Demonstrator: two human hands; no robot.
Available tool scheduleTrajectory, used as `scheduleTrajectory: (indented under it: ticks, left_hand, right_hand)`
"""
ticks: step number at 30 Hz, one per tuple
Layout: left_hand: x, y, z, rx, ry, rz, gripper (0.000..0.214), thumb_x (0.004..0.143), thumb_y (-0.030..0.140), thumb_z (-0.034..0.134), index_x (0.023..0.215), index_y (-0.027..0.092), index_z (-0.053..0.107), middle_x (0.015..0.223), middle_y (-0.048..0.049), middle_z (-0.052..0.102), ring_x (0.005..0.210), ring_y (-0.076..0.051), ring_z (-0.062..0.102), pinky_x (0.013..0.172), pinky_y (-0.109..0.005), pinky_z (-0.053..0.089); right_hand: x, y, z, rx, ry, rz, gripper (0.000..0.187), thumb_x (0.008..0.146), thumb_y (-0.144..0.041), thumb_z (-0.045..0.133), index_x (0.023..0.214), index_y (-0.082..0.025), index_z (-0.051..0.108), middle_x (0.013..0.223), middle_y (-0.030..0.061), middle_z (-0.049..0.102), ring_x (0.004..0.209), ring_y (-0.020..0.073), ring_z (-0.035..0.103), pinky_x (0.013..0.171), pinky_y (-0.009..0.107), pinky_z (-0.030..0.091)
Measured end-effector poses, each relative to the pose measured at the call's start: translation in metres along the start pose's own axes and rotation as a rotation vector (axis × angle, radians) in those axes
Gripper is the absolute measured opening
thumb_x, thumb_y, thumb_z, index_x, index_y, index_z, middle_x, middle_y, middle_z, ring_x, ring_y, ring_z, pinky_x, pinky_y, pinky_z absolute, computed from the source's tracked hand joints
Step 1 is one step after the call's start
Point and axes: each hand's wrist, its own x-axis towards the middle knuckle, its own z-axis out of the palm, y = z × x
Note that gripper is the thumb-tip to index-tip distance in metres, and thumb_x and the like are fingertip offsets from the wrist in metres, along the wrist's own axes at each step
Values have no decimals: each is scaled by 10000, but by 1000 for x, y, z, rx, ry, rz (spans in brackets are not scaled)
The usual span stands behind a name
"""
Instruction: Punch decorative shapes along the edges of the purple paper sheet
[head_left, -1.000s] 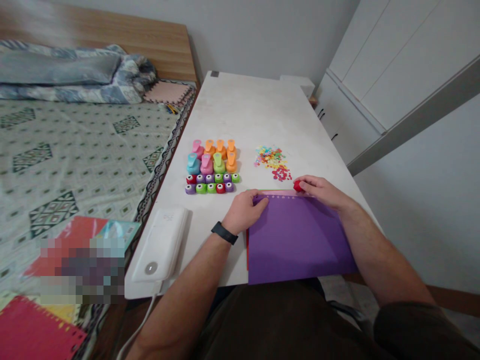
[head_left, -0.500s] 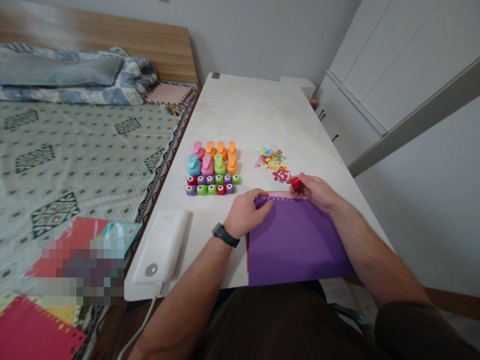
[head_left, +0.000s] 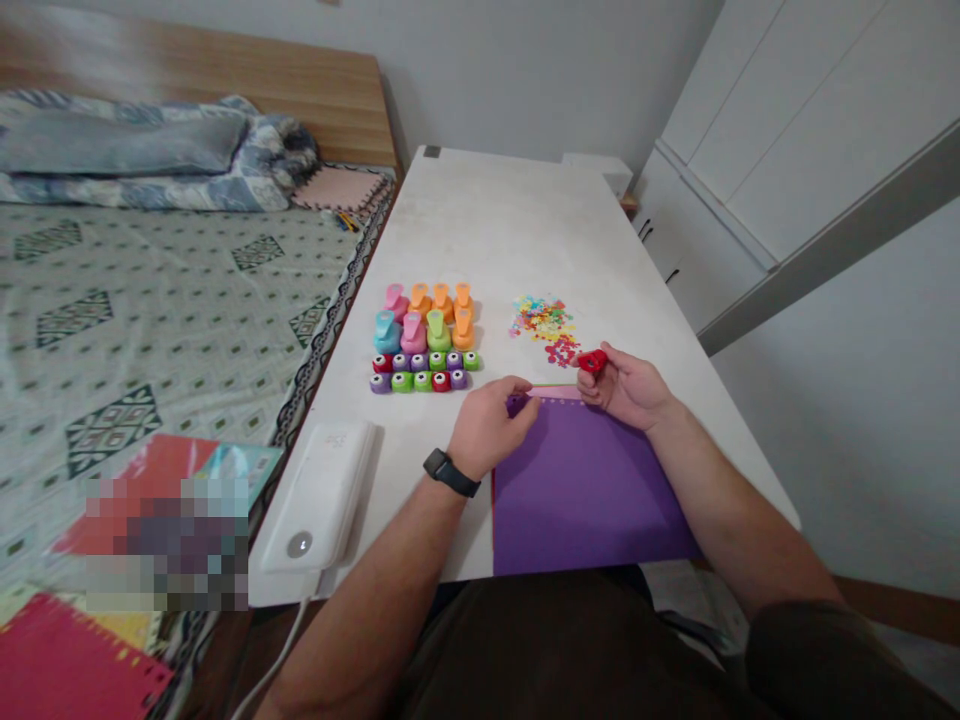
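Note:
A purple sheet of paper [head_left: 592, 490] lies in front of me, with a row of small punched holes along its far edge. My left hand [head_left: 491, 425] is closed on the sheet's far left corner, thumb and fingers pinching it. Held in the fingers of my right hand [head_left: 630, 390] is a small red craft punch [head_left: 592, 361], just above the far edge of the sheet. Pink paper [head_left: 559, 392] shows beneath the purple one. Beyond the hands lie red paper cutouts [head_left: 562, 350] and a multicoloured heap of confetti [head_left: 544, 315].
Rows of small punches [head_left: 422, 381] and larger lever punches [head_left: 412, 332] stand left of the paper on the white table [head_left: 495, 220]. A white corded device [head_left: 322, 490] sits at the near left. Punched red paper [head_left: 67, 660] lies on the bed.
My right hand has turned slightly, so the red punch shows more fully. The left hand keeps its place at the sheet's corner.

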Motion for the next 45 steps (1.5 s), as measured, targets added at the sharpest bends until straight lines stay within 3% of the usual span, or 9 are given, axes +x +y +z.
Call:
scheduleTrajectory:
  ticks: [11,18,24,32,38,45]
  left_hand:
    - [2,-1,4,22,60,36,189,926,325,630,1059,201,680,973,-41,749,897,-193,695,837,-330,535]
    - [8,5,2,90,151,92,203,925,323,639,1087,208,682,1082,-62,741,1050,-239,662,971,-403,502]
    - [14,15,7,24,102,89,199,924,280,636,1107,214,674,1088,-49,747,1042,-226,668,962,-391,509]
    - [21,26,4,8,81,95,165,932,268,620,1078,213,676,1095,-40,753,1051,-225,673,962,-392,509]
    - [31,31,6,0,100,105,171,930,251,615,1084,205,676,1066,-38,758,1025,-213,683,946,-378,521]
    - [42,27,18,-17,67,80,167,913,241,625,1067,209,682,1014,-47,759,962,-211,693,898,-375,544]
  right_hand:
    - [1,7,-2,61,-11,-27,287,957,-453,548,946,-178,631,798,36,567,613,132,443,509,251,342]
    - [2,7,4,-8,-48,-62,272,947,-489,588,952,-217,567,699,-17,500,543,103,375,455,205,228]
    - [4,5,3,-137,74,-143,276,906,-481,644,917,-236,519,636,-54,492,458,73,253,415,193,167]
    - [16,-12,4,-283,250,-220,304,841,-445,722,858,-237,502,542,-79,479,405,57,213,368,182,144]
    - [31,-7,4,-277,362,-216,357,785,-430,766,819,-244,463,475,-105,428,370,52,196,340,179,135]
    - [32,-6,0,-209,328,-220,375,791,-455,759,819,-245,450,504,-95,453,376,50,221,348,172,154]
